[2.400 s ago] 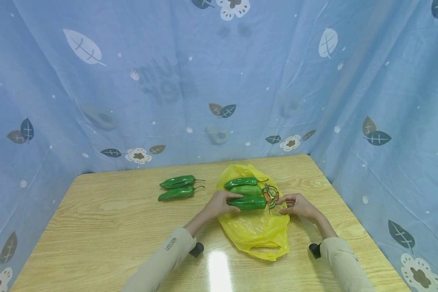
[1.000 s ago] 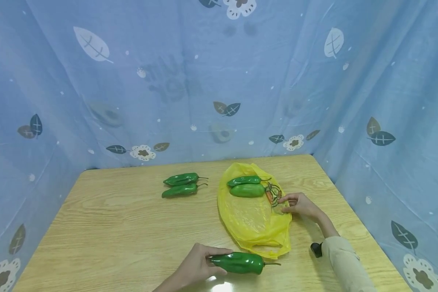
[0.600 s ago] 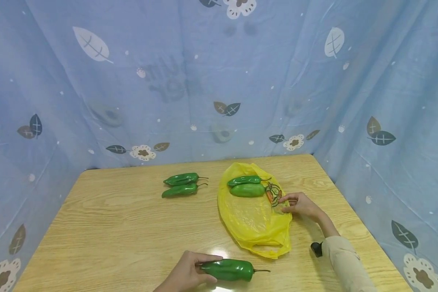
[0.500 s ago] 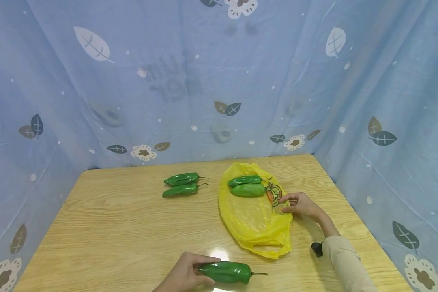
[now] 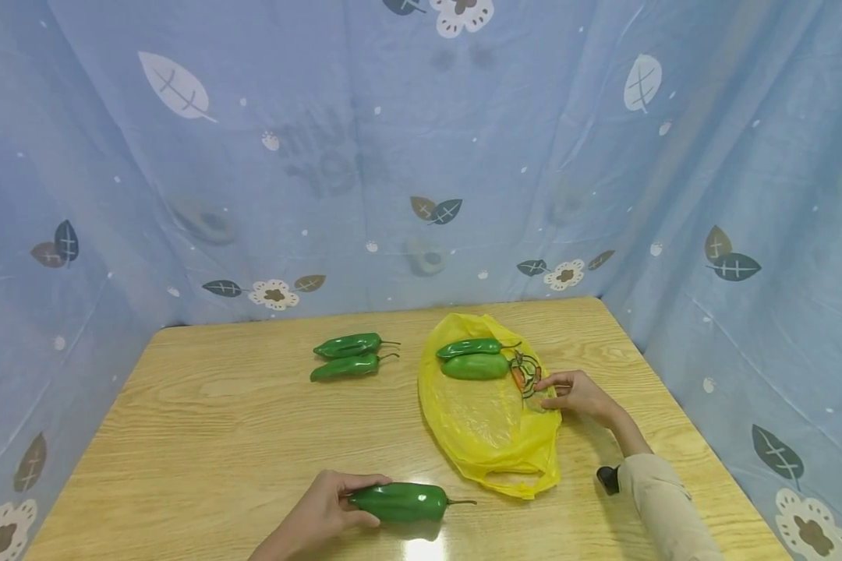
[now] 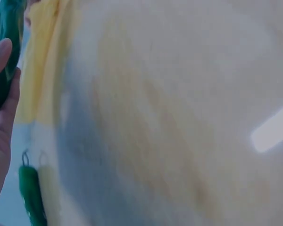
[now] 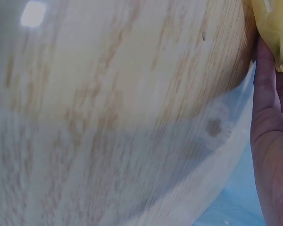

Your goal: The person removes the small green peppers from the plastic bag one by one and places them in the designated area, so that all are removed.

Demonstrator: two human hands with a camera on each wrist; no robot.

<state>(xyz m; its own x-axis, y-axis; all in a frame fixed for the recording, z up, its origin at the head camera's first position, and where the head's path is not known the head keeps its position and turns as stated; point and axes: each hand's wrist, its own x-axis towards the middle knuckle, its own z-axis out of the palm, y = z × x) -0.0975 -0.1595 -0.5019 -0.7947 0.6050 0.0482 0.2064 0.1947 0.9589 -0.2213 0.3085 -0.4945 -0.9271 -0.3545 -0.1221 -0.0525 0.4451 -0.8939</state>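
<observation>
Near the table's front, my left hand (image 5: 319,510) grips a large green pepper (image 5: 403,502) by its tip end, its stem pointing right. The left wrist view shows thumb and fingers round this pepper (image 6: 7,28). At the right, my right hand (image 5: 581,399) pinches the right edge of a yellow plastic bag (image 5: 477,452) lying flat on the table. In the right wrist view the bag (image 7: 273,28) reaches down between the fingers. On the bag lie a dark green pepper (image 5: 468,348) and a lighter green pepper (image 5: 475,366), side by side, next to a printed drawing (image 5: 526,374).
Two more green peppers, a rear one (image 5: 351,344) and a front one (image 5: 345,366), lie left of the bag with stems to the right. The wooden table (image 5: 203,436) ends at a blue patterned curtain (image 5: 365,156) behind and at both sides.
My left hand has lifted the large front pepper off the bag, brought it toward the table's front, then shifted left with it. My right hand has stayed at the bag's edge.
</observation>
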